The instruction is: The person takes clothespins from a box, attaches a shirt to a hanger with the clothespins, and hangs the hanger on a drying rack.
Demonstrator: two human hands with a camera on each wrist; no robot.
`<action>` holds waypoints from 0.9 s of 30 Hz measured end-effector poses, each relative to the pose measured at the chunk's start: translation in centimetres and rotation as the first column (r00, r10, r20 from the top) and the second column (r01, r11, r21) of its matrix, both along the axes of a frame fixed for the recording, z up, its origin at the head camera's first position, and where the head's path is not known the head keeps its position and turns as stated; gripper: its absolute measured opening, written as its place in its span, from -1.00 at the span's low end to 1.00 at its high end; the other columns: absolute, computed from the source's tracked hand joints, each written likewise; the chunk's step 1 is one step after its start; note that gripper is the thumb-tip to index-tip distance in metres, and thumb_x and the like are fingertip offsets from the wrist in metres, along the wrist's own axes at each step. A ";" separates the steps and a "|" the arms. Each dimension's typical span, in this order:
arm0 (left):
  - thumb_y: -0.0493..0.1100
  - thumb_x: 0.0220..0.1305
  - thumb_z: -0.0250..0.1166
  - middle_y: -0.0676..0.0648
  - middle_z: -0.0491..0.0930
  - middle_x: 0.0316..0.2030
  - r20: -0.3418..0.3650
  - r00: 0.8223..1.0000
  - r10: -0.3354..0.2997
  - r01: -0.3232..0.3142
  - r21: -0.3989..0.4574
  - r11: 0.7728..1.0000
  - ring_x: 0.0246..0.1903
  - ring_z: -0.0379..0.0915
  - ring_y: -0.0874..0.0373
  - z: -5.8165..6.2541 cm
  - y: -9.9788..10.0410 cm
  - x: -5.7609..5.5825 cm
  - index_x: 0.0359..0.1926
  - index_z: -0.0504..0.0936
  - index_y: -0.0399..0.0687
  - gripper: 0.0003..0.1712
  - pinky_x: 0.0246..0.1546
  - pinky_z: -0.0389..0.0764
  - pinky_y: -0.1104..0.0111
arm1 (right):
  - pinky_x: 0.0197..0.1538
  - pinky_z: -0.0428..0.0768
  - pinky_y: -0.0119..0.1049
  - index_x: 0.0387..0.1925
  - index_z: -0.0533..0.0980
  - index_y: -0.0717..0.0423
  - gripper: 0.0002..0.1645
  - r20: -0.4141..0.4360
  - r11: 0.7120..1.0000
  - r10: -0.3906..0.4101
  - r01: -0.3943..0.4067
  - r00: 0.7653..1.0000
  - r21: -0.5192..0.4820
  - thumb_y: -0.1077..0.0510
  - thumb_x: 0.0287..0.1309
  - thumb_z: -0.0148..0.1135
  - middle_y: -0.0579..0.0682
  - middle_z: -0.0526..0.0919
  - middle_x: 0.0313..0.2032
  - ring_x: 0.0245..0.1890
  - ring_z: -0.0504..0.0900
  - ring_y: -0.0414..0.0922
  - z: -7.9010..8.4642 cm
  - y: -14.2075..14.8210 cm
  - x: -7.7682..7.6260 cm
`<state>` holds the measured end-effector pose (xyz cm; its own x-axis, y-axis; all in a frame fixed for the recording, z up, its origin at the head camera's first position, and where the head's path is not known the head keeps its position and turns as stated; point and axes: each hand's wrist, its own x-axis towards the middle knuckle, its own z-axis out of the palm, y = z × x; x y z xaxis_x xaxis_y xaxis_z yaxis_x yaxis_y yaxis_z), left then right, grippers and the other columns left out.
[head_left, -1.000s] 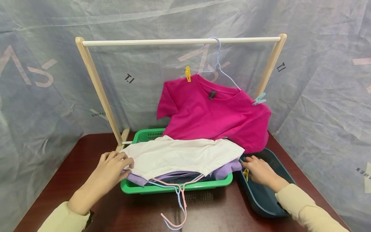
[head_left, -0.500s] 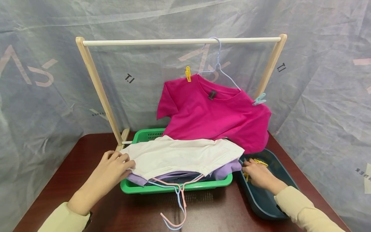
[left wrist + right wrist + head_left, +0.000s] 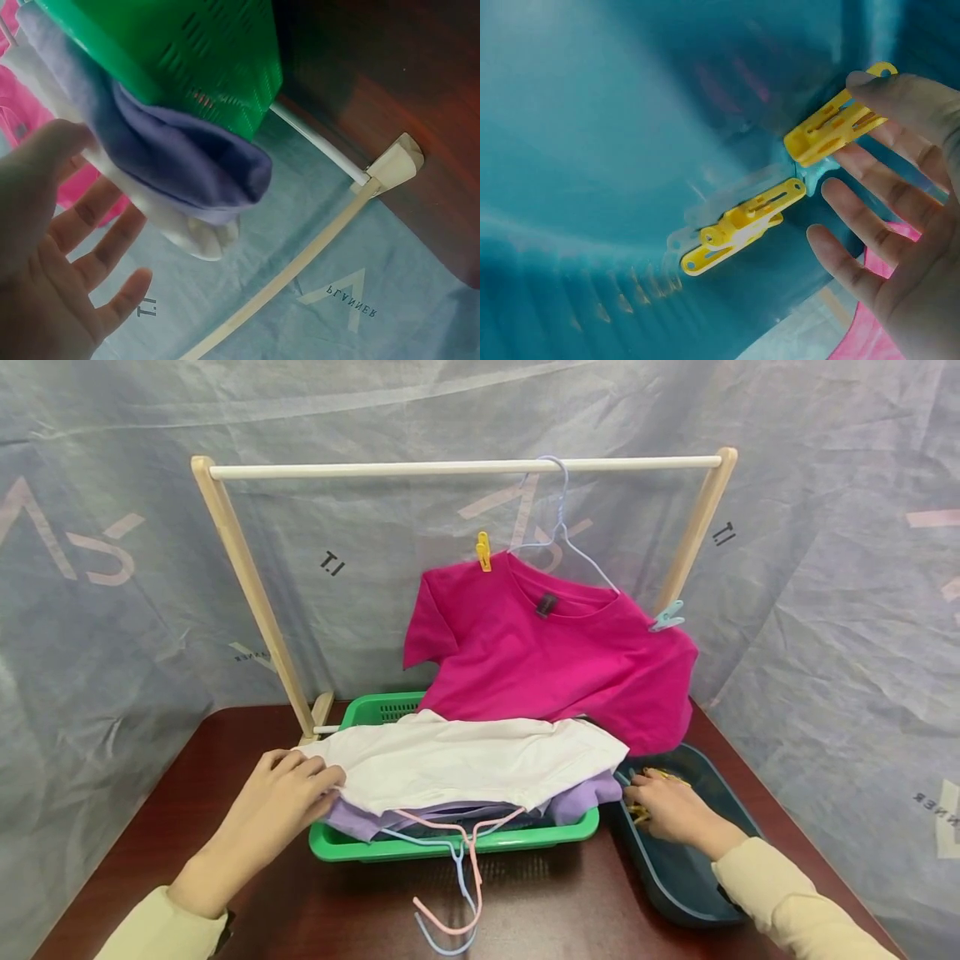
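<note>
My left hand (image 3: 288,789) pinches the left end of a white shirt (image 3: 465,760) between thumb and fingers. The shirt lies folded over purple clothing (image 3: 577,800) in a green basket (image 3: 517,842). From its near side come a pink hanger (image 3: 475,868) and a blue hanger (image 3: 450,950), hooks over the table. My right hand (image 3: 670,810) reaches into a dark blue bin (image 3: 678,893), gripping a yellow clothespin (image 3: 832,127) between thumb and fingers. Another yellow clothespin (image 3: 742,225) lies in the bin, beside a partly hidden light blue piece (image 3: 817,174).
A wooden rack with a white rail (image 3: 390,469) stands behind the basket. From it a magenta T-shirt (image 3: 547,668) hangs on a light blue hanger (image 3: 562,510), with a yellow clothespin (image 3: 483,552) and a light blue clothespin (image 3: 667,617) on its shoulders. Grey sheeting surrounds the dark red table (image 3: 172,827).
The white shirt's left end has shifted slightly left with my left hand. The pink hanger's hook has moved up, apart from the blue one. My right hand has stayed in the bin.
</note>
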<state>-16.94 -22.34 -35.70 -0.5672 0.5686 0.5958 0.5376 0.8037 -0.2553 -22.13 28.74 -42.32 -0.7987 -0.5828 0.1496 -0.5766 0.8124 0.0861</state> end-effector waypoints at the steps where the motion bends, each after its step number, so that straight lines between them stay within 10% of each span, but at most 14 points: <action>1: -0.02 0.23 -0.01 0.08 0.42 -0.55 0.004 1.000 0.002 -0.002 0.008 1.000 -0.42 0.39 0.09 0.0 0.0 0.0 -0.41 0.46 0.09 -0.83 -0.22 0.34 0.10 | -0.27 0.54 0.02 -0.43 0.55 -0.06 -0.60 -0.006 1.000 -0.006 0.006 1.000 -0.001 0.17 -0.47 0.53 -0.01 0.62 -0.34 -0.18 0.55 0.14 0.1 0.0 0.0; 9: -0.06 0.03 0.19 0.11 0.50 -0.49 0.008 1.000 0.014 -0.015 0.056 0.998 -0.40 0.39 0.11 0.4 0.0 0.1 -0.39 0.52 0.12 -0.91 -0.20 0.31 0.12 | -0.52 0.29 -0.36 -0.47 0.52 -0.04 -0.63 -0.045 0.999 -0.047 0.048 0.998 0.012 0.13 -0.45 0.50 -0.17 0.48 -0.53 -0.46 0.37 -0.18 0.7 0.4 0.1; 27: -0.08 0.03 0.28 0.07 0.60 -0.40 0.091 0.990 0.103 -0.115 0.138 0.984 -0.44 0.37 0.12 1.2 0.1 -0.4 -0.30 0.54 0.09 -0.83 -0.21 0.28 0.11 | -0.50 0.43 -0.22 -0.39 0.48 0.02 -0.63 -0.106 0.988 -0.141 0.133 0.984 -0.075 0.07 -0.36 0.41 -0.10 0.53 -0.40 -0.34 0.46 -0.08 4.4 1.3 0.6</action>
